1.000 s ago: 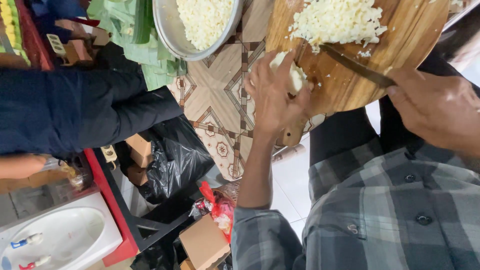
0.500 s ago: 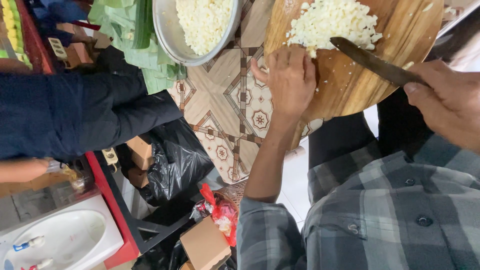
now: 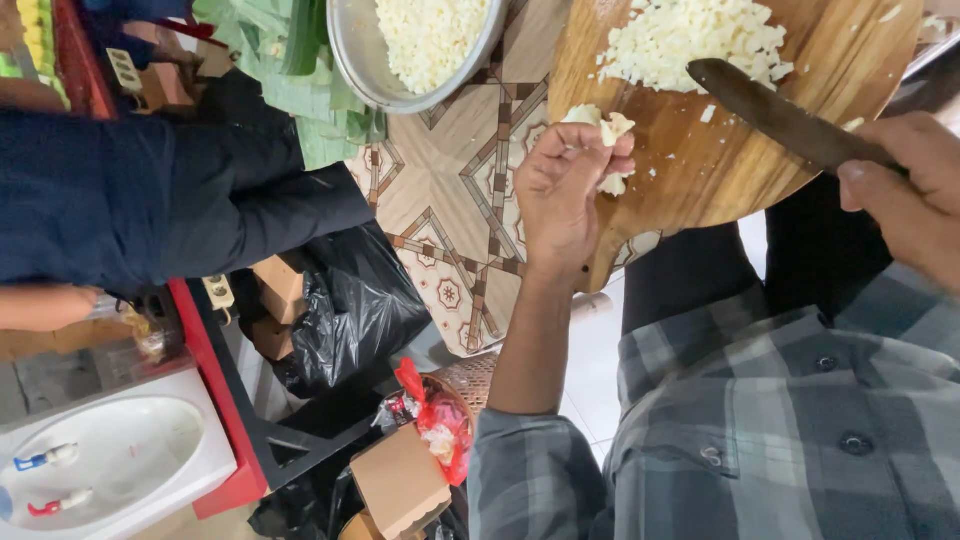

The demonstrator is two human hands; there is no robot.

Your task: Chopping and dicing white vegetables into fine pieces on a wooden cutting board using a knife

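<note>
Head view: pale, crumbly chopped pieces (image 3: 600,125) in left hand (image 3: 565,185).

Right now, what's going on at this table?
A person in a plaid shirt is chopping pale food on a round wooden board. The left hand holds a white chunk; the right hand grips a dark knife over the chopped pile. A metal bowl holds more.

The round wooden cutting board (image 3: 700,170) runs off the top edge, and its near rim is covered by the left hand (image 3: 562,190). The grey metal bowl (image 3: 360,60) is cut by the same edge. The dark knife blade's (image 3: 770,110) handle is buried in the right hand (image 3: 905,190), itself cropped at the right edge.
</note>
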